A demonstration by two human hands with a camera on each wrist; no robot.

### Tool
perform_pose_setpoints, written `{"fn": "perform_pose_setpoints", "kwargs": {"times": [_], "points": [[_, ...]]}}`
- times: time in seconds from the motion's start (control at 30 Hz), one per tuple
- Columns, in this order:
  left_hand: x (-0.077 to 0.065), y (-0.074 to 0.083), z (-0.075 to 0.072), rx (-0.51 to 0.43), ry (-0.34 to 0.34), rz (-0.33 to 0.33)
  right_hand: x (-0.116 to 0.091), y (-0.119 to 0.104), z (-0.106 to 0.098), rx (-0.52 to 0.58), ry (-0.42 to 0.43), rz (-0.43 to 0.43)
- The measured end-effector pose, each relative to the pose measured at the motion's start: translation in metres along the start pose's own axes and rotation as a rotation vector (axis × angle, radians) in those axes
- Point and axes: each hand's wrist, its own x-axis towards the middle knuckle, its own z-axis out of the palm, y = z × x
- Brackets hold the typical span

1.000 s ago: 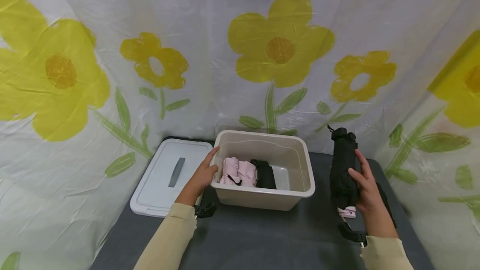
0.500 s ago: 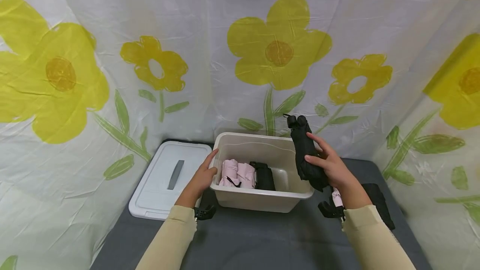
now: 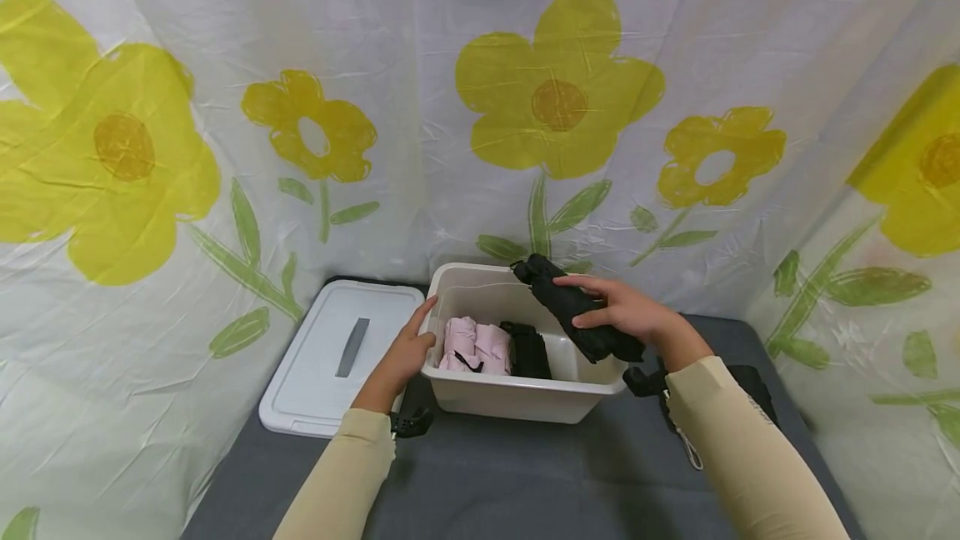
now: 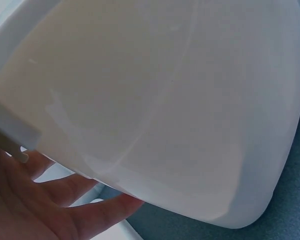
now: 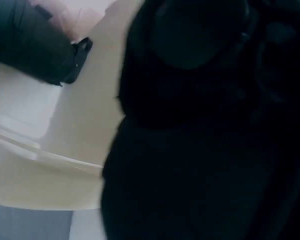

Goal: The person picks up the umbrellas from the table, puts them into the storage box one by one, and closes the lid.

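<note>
My right hand [image 3: 633, 311] holds a black folded umbrella [image 3: 562, 302], tilted over the right part of a beige storage box [image 3: 510, 398]. In the right wrist view the dark umbrella [image 5: 190, 170] fills much of the picture, with the box's inner wall beside it. My left hand [image 3: 401, 361] grips the box's left rim; in the left wrist view its fingers [image 4: 102, 215] lie at the edge of the box wall [image 4: 165, 110]. Inside the box, two pink rolled bundles [image 3: 476, 347] lie beside a black rolled bundle [image 3: 530, 352], on the left and middle.
A white lid [image 3: 322, 365] with a grey handle lies left of the box on the dark grey table [image 3: 525, 473]. Another black item [image 3: 753, 390] with a light cord lies on the right, partly behind my sleeve. A flowered curtain [image 3: 420, 148] hangs behind.
My right hand has carried the umbrella left from the table's right side to above the box, tilting it further over. My left hand and the box have stayed put.
</note>
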Motion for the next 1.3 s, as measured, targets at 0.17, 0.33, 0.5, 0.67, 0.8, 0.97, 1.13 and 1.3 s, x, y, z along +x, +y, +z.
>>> {"fn": "perform_pose_setpoints", "kwargs": {"times": [0.17, 0.33, 0.5, 0.67, 0.8, 0.97, 1.13, 1.3], "points": [[0.000, 0.001, 0.000, -0.009, -0.003, 0.008, 0.013, -0.004, 0.002, -0.053, -0.142, 0.049], [0.000, 0.002, -0.001, -0.013, -0.003, -0.002, 0.026, -0.006, 0.004, -0.123, -0.248, 0.080], [0.000, 0.003, -0.001, -0.012, -0.003, -0.004, 0.036, -0.004, 0.006, -0.250, -0.267, 0.084], [0.000, 0.004, -0.001, -0.010, -0.003, 0.009, 0.043, -0.002, 0.008, -0.236, -0.230, 0.162], [-0.001, 0.004, 0.000, -0.008, -0.002, -0.012, 0.047, -0.001, 0.011, -0.263, -0.210, 0.202], [-0.002, 0.003, 0.000, 0.003, 0.001, -0.034, 0.053, -0.001, 0.018, -0.298, -0.198, 0.219], [-0.001, 0.001, 0.000, -0.003, 0.005, -0.028, 0.058, 0.004, 0.028, -0.293, -0.179, 0.233], [-0.001, 0.001, 0.001, -0.004, 0.005, -0.025, 0.062, 0.012, 0.035, -0.293, -0.171, 0.255]]}}
